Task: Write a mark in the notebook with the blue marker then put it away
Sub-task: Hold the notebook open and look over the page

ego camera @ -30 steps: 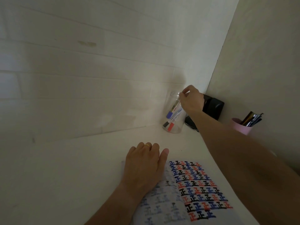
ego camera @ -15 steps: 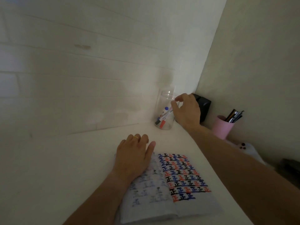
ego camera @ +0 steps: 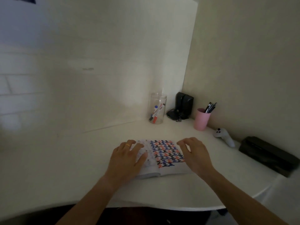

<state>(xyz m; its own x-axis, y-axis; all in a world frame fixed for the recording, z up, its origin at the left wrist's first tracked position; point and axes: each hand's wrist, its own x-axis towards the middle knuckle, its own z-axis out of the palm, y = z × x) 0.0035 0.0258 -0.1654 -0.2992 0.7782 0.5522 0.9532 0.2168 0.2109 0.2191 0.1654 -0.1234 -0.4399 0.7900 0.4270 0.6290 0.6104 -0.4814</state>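
The open notebook [ego camera: 164, 157] lies on the white desk, its right page filled with rows of blue, red and black marks. My left hand [ego camera: 128, 157] rests flat on the left page, fingers spread, a ring on one finger. My right hand [ego camera: 194, 153] hovers over the right edge of the notebook, fingers curled and apart, holding nothing. The blue marker [ego camera: 155, 109] stands inside the clear jar [ego camera: 157, 109] at the back of the desk, next to a red and a black marker.
A black device [ego camera: 183, 106] with cables sits in the corner right of the jar. A pink cup [ego camera: 201, 119] holds dark pens. A small white plush toy [ego camera: 224, 136] and a long black case [ego camera: 267, 155] lie along the right wall. The desk's front edge [ego camera: 162, 207] curves near me.
My right hand has left the jar and come back over the notebook's right edge. The view has pulled back and tilted, showing more of the desk.
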